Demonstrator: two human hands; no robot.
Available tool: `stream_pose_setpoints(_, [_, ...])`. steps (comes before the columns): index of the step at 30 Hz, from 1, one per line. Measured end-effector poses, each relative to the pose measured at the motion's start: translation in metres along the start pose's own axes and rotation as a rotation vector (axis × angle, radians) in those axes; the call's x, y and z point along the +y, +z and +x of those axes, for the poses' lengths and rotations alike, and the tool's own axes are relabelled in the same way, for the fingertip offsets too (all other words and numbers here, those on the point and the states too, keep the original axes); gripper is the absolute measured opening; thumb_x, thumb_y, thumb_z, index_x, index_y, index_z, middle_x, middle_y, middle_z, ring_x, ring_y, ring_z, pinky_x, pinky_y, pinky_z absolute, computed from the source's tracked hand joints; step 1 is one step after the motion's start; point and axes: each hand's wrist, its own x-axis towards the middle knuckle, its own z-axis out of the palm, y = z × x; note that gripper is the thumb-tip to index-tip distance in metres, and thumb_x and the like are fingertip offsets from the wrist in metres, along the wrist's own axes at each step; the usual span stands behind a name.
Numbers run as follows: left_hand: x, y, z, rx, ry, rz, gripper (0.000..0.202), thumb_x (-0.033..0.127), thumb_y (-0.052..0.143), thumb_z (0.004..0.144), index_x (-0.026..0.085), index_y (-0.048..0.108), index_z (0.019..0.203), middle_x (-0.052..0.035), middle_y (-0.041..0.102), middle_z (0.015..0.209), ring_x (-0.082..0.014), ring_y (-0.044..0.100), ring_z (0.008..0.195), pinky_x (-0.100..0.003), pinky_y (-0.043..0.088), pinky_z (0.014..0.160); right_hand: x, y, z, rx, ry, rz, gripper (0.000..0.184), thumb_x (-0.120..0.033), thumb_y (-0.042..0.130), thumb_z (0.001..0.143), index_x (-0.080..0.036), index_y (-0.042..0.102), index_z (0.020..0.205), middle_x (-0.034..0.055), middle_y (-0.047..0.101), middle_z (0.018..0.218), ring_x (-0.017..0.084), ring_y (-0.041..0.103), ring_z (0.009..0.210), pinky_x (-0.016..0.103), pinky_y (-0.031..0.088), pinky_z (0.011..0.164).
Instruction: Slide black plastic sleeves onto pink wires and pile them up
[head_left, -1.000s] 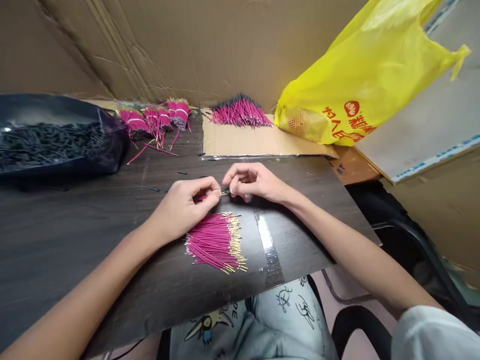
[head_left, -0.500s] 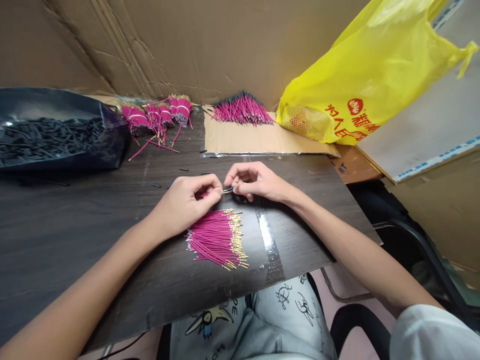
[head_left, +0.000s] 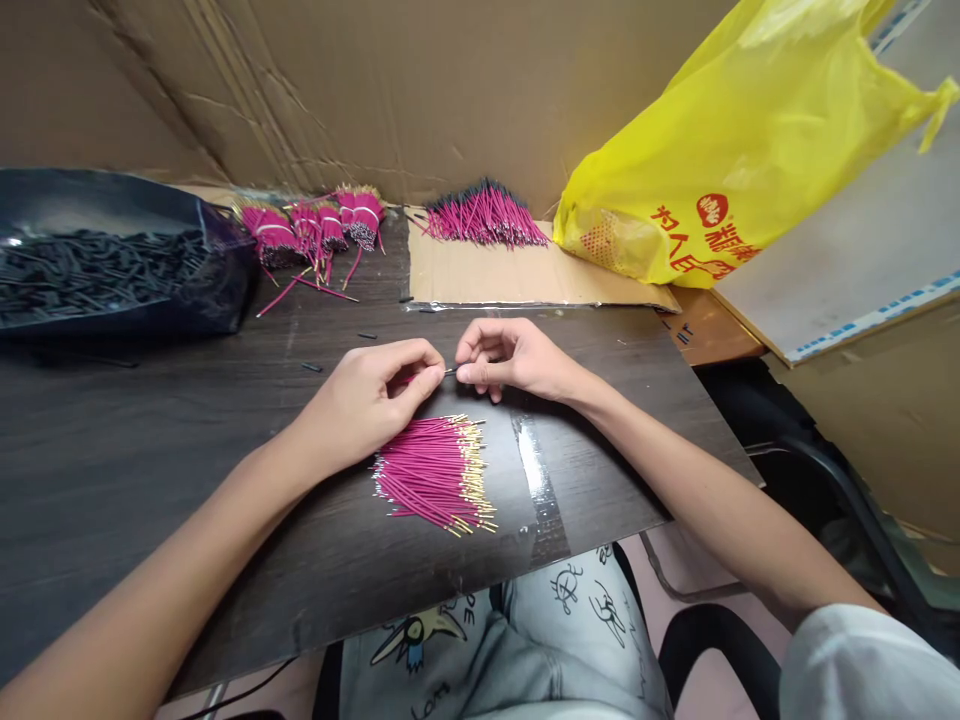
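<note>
My left hand (head_left: pixel 371 390) pinches a pink wire (head_left: pixel 406 379), most of it hidden behind the fingers. My right hand (head_left: pixel 517 357) has thumb and forefinger closed on a small black sleeve (head_left: pixel 451 372), which meets the wire's end in the narrow gap between the two hands. How far the wire reaches into the sleeve is too small to tell. Just below my left hand lies a fanned pile of pink wires (head_left: pixel 427 465), their gold tips pointing right. Loose black sleeves (head_left: pixel 312 367) rest on the dark table behind the left hand.
A dark bag (head_left: pixel 217 300) full of black sleeves stands at the left. Behind are tied bundles of pink wires (head_left: pixel 274 235). Black-ended pink wires (head_left: pixel 487 218) lie on a cardboard sheet (head_left: pixel 495 280), beside a yellow plastic bag (head_left: pixel 675 180). Clear tape (head_left: pixel 534 470) sticks to the table.
The gold end of the wire, seen between my hands before, is now mostly out of sight at the sleeve. Both hands have shifted slightly away from me, still pinching.
</note>
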Motion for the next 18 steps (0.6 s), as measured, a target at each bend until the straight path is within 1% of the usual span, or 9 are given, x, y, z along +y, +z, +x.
stream_pose_setpoints(3, [-0.0003,0.0011,0.0012,0.034,0.01,0.008,0.025,0.036,0.056,0.099,0.017,0.069,0.09,-0.0001,0.07,0.084,-0.0151,0.057,0.072,-0.028,0.04,0.068,-0.0005,-0.0001,-0.0008,0.0,-0.015,0.006,0.036,-0.035,0.086,0.079,-0.012,0.063,0.095,0.0017,0.068,0.074,0.011,0.063,0.063,0.02,0.053,0.052])
stream_pose_setpoints(6, [-0.0008,0.0008,0.0025,0.069,-0.009,0.019,0.024,0.036,0.057,0.099,0.018,0.071,0.092,-0.0007,0.071,0.086,-0.0155,0.058,0.073,-0.028,0.04,0.068,-0.0023,-0.0011,-0.0023,-0.001,-0.021,0.024,0.034,-0.037,0.079,0.086,-0.011,0.067,0.103,0.0077,0.074,0.091,0.013,0.068,0.073,0.021,0.056,0.056])
stream_pose_setpoints(8, [-0.001,-0.0002,0.0027,0.083,-0.024,0.022,0.024,0.037,0.058,0.099,0.018,0.071,0.093,-0.0009,0.071,0.086,-0.0157,0.058,0.072,-0.028,0.039,0.068,-0.0028,-0.0017,-0.003,0.003,-0.014,0.026,0.036,-0.04,0.077,0.088,-0.011,0.067,0.107,0.0095,0.075,0.101,0.013,0.07,0.076,0.021,0.056,0.058])
stream_pose_setpoints(9, [-0.0011,-0.0008,0.0026,0.083,-0.029,0.018,0.025,0.037,0.058,0.099,0.018,0.071,0.092,-0.0009,0.071,0.085,-0.0157,0.057,0.071,-0.028,0.039,0.067,-0.0028,-0.0018,-0.0032,0.004,-0.008,0.025,0.036,-0.041,0.077,0.089,-0.012,0.067,0.107,0.0095,0.075,0.102,0.012,0.07,0.077,0.02,0.056,0.058])
stream_pose_setpoints(14, [-0.0041,-0.001,0.0005,0.028,-0.074,-0.073,0.028,0.041,0.059,0.097,0.017,0.069,0.088,-0.0006,0.066,0.077,-0.0152,0.052,0.067,-0.027,0.037,0.064,-0.0021,-0.0001,-0.0031,0.006,0.003,0.03,0.033,-0.039,0.078,0.087,-0.012,0.066,0.102,0.0073,0.074,0.094,0.013,0.069,0.074,0.022,0.056,0.058])
stream_pose_setpoints(18, [-0.01,0.0005,0.0008,0.0,-0.124,-0.15,0.031,0.045,0.061,0.095,0.016,0.069,0.086,0.0,0.061,0.071,-0.0145,0.047,0.064,-0.026,0.035,0.06,-0.0026,0.001,-0.0028,0.002,0.024,-0.001,0.033,-0.038,0.079,0.086,-0.012,0.065,0.102,0.0057,0.073,0.09,0.011,0.068,0.07,0.021,0.054,0.057])
